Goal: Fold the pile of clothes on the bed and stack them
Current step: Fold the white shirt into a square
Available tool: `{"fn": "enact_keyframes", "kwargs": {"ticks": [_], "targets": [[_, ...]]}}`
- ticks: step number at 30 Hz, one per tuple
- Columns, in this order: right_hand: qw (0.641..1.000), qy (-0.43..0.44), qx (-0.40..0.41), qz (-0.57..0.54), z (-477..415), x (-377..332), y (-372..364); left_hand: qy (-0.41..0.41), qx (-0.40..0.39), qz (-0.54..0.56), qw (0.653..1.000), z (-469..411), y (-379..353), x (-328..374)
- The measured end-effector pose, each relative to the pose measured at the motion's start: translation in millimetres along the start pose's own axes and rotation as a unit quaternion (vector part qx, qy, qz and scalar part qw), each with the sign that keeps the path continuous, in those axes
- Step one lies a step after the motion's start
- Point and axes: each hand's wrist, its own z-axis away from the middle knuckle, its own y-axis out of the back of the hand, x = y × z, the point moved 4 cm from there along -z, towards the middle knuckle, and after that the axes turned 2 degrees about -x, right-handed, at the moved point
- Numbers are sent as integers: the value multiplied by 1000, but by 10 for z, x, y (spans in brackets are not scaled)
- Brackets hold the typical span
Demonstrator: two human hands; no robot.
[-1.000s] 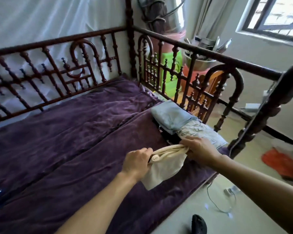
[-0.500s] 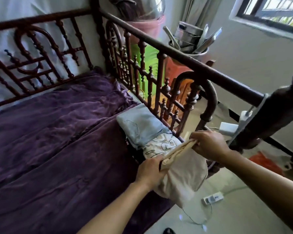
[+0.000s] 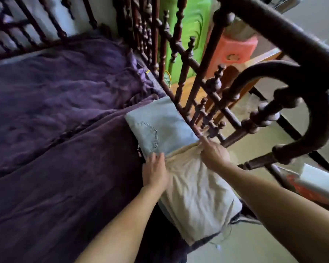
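A folded cream garment [image 3: 196, 198] lies spread on top of the stack at the bed's right edge. Beyond it lie folded light-blue jeans [image 3: 160, 130] with a stitched pocket showing. My left hand [image 3: 155, 172] rests on the cream garment's far-left corner with its fingers fairly straight. My right hand [image 3: 214, 153] holds the far-right corner, the cloth bunched under its fingers. The printed garment beneath is hidden by the cream one.
The purple bedspread [image 3: 65, 130] covers the bed to the left. A dark carved wooden rail [image 3: 198, 88] runs along the right side, close to the stack. Beyond it are a green container [image 3: 190, 25], a pink bucket [image 3: 237, 52] and pale floor.
The cream garment, held up bunched between both hands before, now lies flat on the stack over the printed piece. The view has moved closer to the rail.
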Motion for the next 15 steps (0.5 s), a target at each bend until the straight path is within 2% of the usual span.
{"fn": "enact_keyframes", "kwargs": {"ticks": [2,4,7,11,15], "targets": [[999,47,2,17,-34,-46,-307,-63,37,-23,997,-22,-129,-48],[996,82,-11,36,22,-19,-604,-116,-5,-38,993,7,-374,-81],[995,82,-31,50,85,105,-943,-110,-70,-43,991,13,-724,-189],[994,93,-20,44,51,149,-982,-114,-79,-55,989,-13,-745,-150],[994,87,-40,54,42,71,-791,-115,-86,-68,987,69,-428,-140]]}}
